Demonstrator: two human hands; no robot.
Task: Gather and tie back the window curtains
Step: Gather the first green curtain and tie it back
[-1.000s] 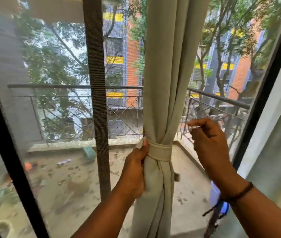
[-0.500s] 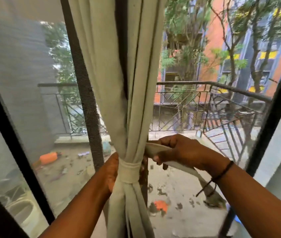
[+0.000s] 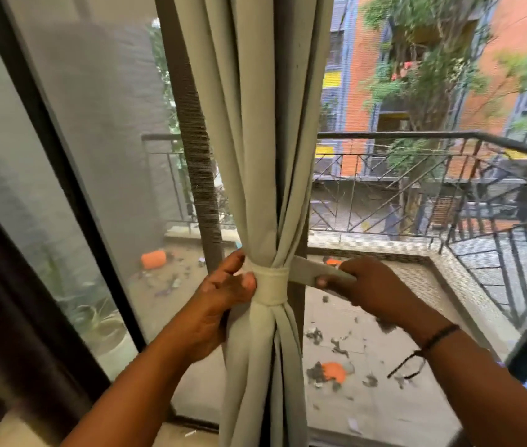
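A pale grey-green curtain (image 3: 255,124) hangs gathered in the middle of the window. A cream tie-back band (image 3: 270,285) is wrapped around its waist. My left hand (image 3: 223,295) grips the bunched curtain just left of the band, thumb against the wrap. My right hand (image 3: 368,285) is shut on the loose end of the band (image 3: 304,272), which runs taut from the wrap out to the right. A dark cord bracelet sits on my right wrist.
Behind the curtain stands a dark window post (image 3: 197,156). A black frame bar (image 3: 55,156) slants at the left. Through the glass I see a balcony floor with litter (image 3: 329,372) and a metal railing (image 3: 416,175).
The view has swung so the curtain sits mid-frame. My right hand, empty one second ago, took the band's loose end and now holds it taut to the right. My left hand stays at the wrap.
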